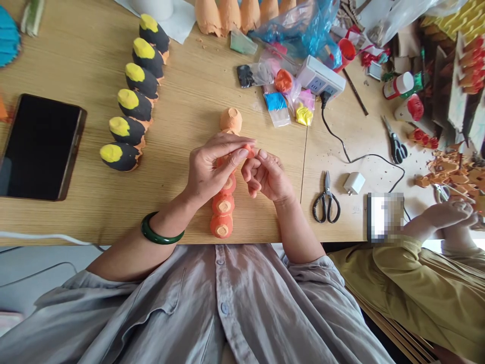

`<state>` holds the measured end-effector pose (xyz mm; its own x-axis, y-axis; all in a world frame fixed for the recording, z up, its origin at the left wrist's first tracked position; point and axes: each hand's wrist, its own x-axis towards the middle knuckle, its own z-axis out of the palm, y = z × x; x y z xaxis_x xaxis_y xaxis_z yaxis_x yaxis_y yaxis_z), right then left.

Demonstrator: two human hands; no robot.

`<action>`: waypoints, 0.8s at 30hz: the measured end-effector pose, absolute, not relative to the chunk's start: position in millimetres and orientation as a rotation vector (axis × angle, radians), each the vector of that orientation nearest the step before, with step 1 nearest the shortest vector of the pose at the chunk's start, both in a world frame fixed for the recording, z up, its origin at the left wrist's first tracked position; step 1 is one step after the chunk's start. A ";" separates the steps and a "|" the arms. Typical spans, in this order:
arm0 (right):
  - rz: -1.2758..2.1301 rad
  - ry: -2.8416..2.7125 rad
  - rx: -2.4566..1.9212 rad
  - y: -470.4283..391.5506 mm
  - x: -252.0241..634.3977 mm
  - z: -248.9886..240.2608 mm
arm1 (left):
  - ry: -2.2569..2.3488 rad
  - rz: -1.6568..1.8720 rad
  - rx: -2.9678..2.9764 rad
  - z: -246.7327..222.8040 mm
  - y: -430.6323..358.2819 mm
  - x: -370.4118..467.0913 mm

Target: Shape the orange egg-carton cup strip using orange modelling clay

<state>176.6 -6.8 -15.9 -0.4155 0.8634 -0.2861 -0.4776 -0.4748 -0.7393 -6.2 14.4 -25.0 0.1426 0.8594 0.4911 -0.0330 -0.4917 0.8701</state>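
A small piece of orange-red clay [248, 149] is pinched between the thumb and fingers of my left hand [212, 164]. The fingertips of my right hand [269, 174] are curled close to the same piece; the thumb and index finger meet at its right side. Under my hands a row of egg-carton cups [222, 226] runs up the table. The near cups are coated orange-red with bare round tops, and the farthest cup is plain pale orange. My left hand covers part of the row's middle.
Black-and-yellow cups [129, 103] and a tablet [41, 146] lie to the left. Bagged clay [276, 103], a power strip [320, 76] and a cable are beyond my right hand. Black scissors [326, 202] and a charger [354, 183] lie right, near another person's hands [450, 215].
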 end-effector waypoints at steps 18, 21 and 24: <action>2.032 -0.765 -0.662 -9.6 176.1 -38.2 | 0.510 1.446 1.609 -23.2 19.3 -2.6; 2.048 -0.749 -0.565 -10.3 175.8 -50.2 | 0.444 1.505 1.580 -25.7 20.0 0.5; 2.098 -0.740 -0.628 -10.7 176.5 -58.3 | 0.406 1.520 1.608 -25.2 19.2 0.1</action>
